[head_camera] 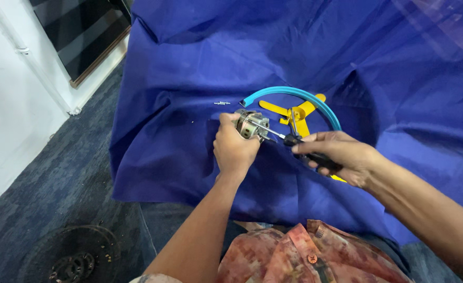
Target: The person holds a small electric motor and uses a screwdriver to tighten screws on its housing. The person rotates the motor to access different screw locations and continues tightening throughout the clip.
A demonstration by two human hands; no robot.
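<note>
Blue cloth (pixel 179 94): I see it draped over the work surface.
Fan frame (pixel 299 105): teal ring with yellow blades, lying behind my hands.
Motor (pixel 248 124): small metal motor, probably dense, rigid and slick; I'd grasp around its casing.
Left hand (pixel 234 149): clamped around the motor, above the cloth.
Right hand (pixel 336 152): wrapped around the screwdriver (pixel 294 140), tip at the motor.
Screws (pixel 221 103): loose on the cloth nearby.

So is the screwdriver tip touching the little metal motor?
Touching. The head view shows the screwdriver shaft running from the right hand into the metal motor, which the left hand holds.
</note>
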